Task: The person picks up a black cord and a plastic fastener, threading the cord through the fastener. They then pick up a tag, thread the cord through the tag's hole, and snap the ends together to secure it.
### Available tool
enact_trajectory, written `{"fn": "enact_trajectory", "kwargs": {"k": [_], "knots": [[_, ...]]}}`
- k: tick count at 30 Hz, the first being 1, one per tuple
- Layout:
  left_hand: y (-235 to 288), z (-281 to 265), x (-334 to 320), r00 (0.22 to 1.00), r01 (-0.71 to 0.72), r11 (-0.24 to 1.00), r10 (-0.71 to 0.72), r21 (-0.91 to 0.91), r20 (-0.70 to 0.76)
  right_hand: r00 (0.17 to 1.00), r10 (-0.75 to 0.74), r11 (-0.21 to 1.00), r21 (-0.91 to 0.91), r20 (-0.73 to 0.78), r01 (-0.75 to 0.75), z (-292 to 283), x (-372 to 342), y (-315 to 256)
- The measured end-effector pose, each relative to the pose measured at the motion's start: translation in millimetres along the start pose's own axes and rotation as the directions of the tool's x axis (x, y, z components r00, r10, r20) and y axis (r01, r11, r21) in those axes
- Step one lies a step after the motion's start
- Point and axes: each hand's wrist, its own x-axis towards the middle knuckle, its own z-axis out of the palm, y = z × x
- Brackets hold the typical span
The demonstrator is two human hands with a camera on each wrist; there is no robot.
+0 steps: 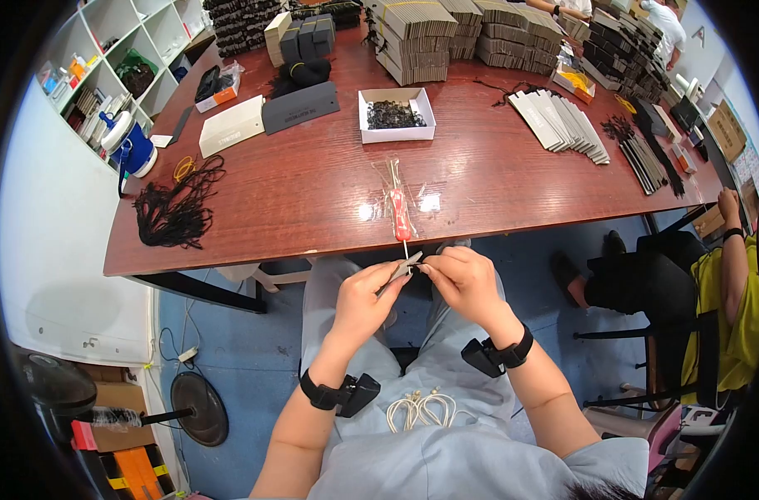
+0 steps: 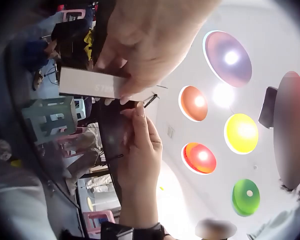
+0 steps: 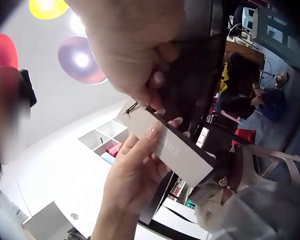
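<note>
My left hand point(image 1: 364, 302) pinches a light grey hang tag point(image 3: 185, 162), with thumb on its printed face and fingers behind. Pale raised lettering shows on the tag in both wrist views. At the tag's upper end, a short black cord point(image 3: 131, 107) loops out over the face. My right hand point(image 1: 465, 279) pinches that cord close to the tag, thumb against forefinger; its fingertips partly hide the cord. Just beyond both hands, a red-handled tool point(image 1: 401, 218) lies on the table, its thin metal shaft sticking out past the front edge towards them.
A white box of small black pieces point(image 1: 396, 117) stands mid-table point(image 1: 296, 196). Black cords point(image 1: 177, 204) lie at left, fanned grey tags point(image 1: 558, 125) at right. Stacked tags point(image 1: 413, 42) line the back. Coiled white cable point(image 1: 421, 410) rests on the lap. Another person point(image 1: 733, 308) sits at right.
</note>
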Motion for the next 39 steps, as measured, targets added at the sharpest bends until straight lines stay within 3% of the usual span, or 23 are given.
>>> {"fn": "enact_trajectory", "kwargs": {"k": [1,3,4,5,6,7,9,10,13,16,23,26,28,29,31,33,36,37,39], "knots": [[-2.2,-2.2,-0.5,0.999,0.008,0.998,-0.006,-0.061,0.044,1.000,0.001,1.000,0.000,0.000,-0.001,-3.1,0.4,3.2],[-3.5,-9.3,0.4,0.993,-0.004,0.996,0.014,-0.091,0.117,0.944,0.131,0.931,0.289,0.302,-0.222,-11.5,0.5,9.4],[-4.8,-12.7,0.7,0.982,-0.012,0.992,0.035,-0.123,0.187,0.944,0.131,0.931,0.289,0.304,-0.223,-14.5,1.3,10.5],[-7.0,-15.5,1.9,0.982,-0.008,0.992,0.031,-0.124,0.185,0.918,0.179,0.823,0.458,0.355,-0.337,-18.0,2.0,10.7],[-8.9,-17.7,4.6,0.968,-0.145,0.989,0.150,-0.039,0.202,0.885,0.213,0.671,0.597,0.414,-0.440,-20.6,3.7,10.4],[-10.3,-18.3,6.5,0.937,-0.281,0.959,0.265,0.043,0.228,0.884,0.213,0.672,0.594,0.417,-0.442,-22.0,6.6,10.2],[-7.4,-18.1,4.3,0.928,-0.286,0.957,0.263,0.051,0.263,0.809,0.214,0.542,0.623,0.547,-0.564,-23.0,12.7,8.4],[-6.1,-17.9,3.0,0.917,-0.293,0.954,0.262,0.062,0.299,0.845,0.151,0.578,0.647,0.513,-0.497,-19.8,15.9,4.4],[-7.1,-18.7,-3.6,0.914,-0.321,0.943,0.284,0.088,0.289,0.775,0.140,0.524,0.618,0.616,-0.586,-8.4,11.3,8.3],[-3.7,-19.2,-5.2,0.938,-0.252,0.967,0.234,0.037,0.256,0.790,0.127,0.467,0.666,0.600,-0.581,-7.4,14.3,6.0],[-11.2,-17.1,-7.6,0.931,-0.283,0.958,0.261,0.055,0.255,0.786,0.144,0.442,0.672,0.601,-0.594,-12.1,16.3,1.7],[-7.5,-18.3,-7.2,0.932,-0.277,0.960,0.255,0.050,0.257,0.809,0.146,0.521,0.650,0.570,-0.553,-12.5,17.1,0.0],[-1.5,-20.5,-6.9,0.931,-0.232,0.972,0.212,0.033,0.298,0.860,0.120,0.744,0.529,0.495,-0.408,-15.7,20.8,-2.6],[-1.5,-19.9,-8.6,0.932,-0.229,0.973,0.209,0.034,0.296,0.859,0.118,0.743,0.530,0.498,-0.409,-15.3,18.8,-2.9],[-1.4,-17.9,-13.2,0.933,-0.135,0.988,0.154,-0.080,0.325,0.835,0.279,0.445,0.707,0.474,-0.550,-16.1,12.2,-2.4],[1.0,-20.5,-16.6,0.927,-0.065,0.986,0.116,-0.153,0.356,0.830,0.340,0.273,0.799,0.441,-0.536,-23.9,12.5,-5.0],[1.2,-22.5,-20.8,0.905,0.049,0.964,0.068,-0.261,0.420,0.764,0.448,-0.255,0.885,0.465,-0.389,-34.2,14.9,-4.1],[0.9,-23.1,-21.6,0.892,0.091,0.951,0.055,-0.296,0.449,0.789,0.379,-0.459,0.839,0.484,-0.294,-35.9,14.7,-1.9],[0.1,-25.7,-21.3,0.863,0.161,0.940,0.014,-0.300,0.505,0.845,0.278,-0.630,0.751,0.457,-0.199,-34.7,13.4,-0.9]]}}
